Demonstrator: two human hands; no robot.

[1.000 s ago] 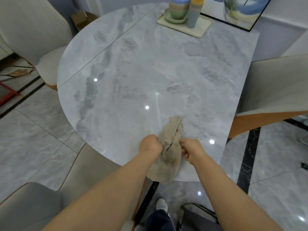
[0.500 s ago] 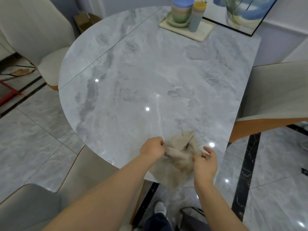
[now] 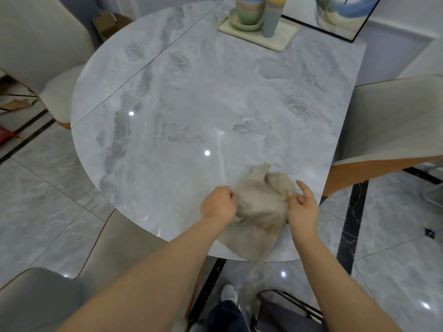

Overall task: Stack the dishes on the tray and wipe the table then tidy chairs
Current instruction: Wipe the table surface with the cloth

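I see glossy grey marble floor (image 3: 43, 195) with black inlay strips (image 3: 352, 212) — framed picture (image 3: 345, 15) against pale wall, ceiling-light glints.

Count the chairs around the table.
3: one chair at the table's far left, one at its right, one at the near left by the person. Others may sit out of frame.
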